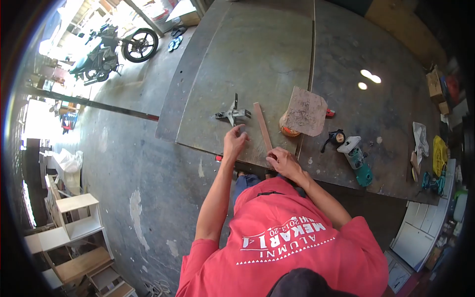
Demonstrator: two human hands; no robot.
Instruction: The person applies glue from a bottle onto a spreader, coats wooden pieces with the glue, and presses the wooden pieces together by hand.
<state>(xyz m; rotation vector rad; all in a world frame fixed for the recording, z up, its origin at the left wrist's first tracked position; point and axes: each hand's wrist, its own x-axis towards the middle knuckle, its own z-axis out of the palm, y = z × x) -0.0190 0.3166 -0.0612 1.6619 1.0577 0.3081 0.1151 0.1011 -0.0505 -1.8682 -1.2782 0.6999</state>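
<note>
Your wooden strip (261, 123) lies loose on the table (252, 54), joined to nothing; how much work is left doesn't show. Your right hand (284, 162) is at its near end, grip unclear. Your left hand (234, 142), fingers loosely curled, apparently empty, is beside the metal tool (231, 115).

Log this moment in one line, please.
left hand: near metal tool | right hand: at near end of wooden strip, grip unclear | board: atop container

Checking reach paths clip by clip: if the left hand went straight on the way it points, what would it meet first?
The left hand would probably meet the grey metal tool first, though the hand's height over the tabletop is unclear.
</note>
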